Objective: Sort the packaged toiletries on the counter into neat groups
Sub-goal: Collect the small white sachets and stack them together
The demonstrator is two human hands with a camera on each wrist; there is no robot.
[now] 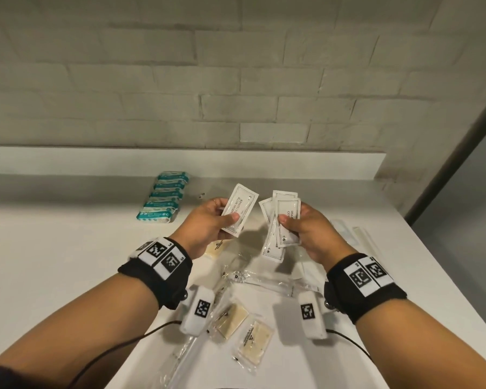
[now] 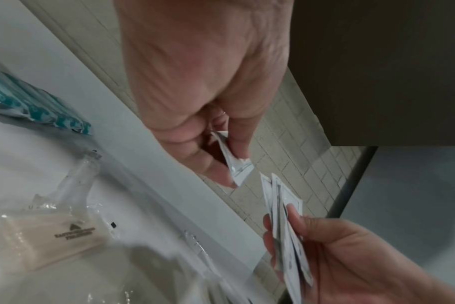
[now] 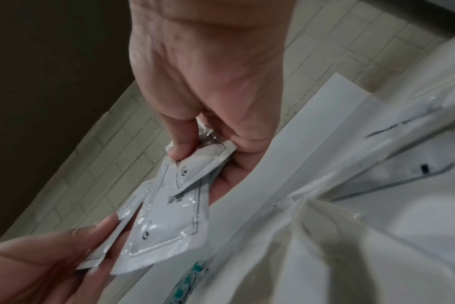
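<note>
My left hand (image 1: 225, 214) pinches one white shampoo sachet (image 1: 240, 207) between thumb and fingers, held up above the counter. The left wrist view shows that sachet (image 2: 238, 167) edge-on at the left hand (image 2: 221, 156). Beside it, my right hand (image 1: 288, 223) grips a fanned bundle of several white sachets (image 1: 278, 237), which also show under the right hand (image 3: 203, 148) as the bundle (image 3: 192, 172). The two hands are close together, sachets nearly touching. A row of teal packets (image 1: 163, 197) lies lined up at the back left.
Beige soap bars in clear wrap (image 1: 230, 318) and crumpled clear packets (image 1: 264, 276) lie loose on the white counter (image 1: 54, 248) beneath my wrists. Long clear-wrapped items (image 1: 359, 237) lie near the right edge. A raised ledge and brick wall stand behind.
</note>
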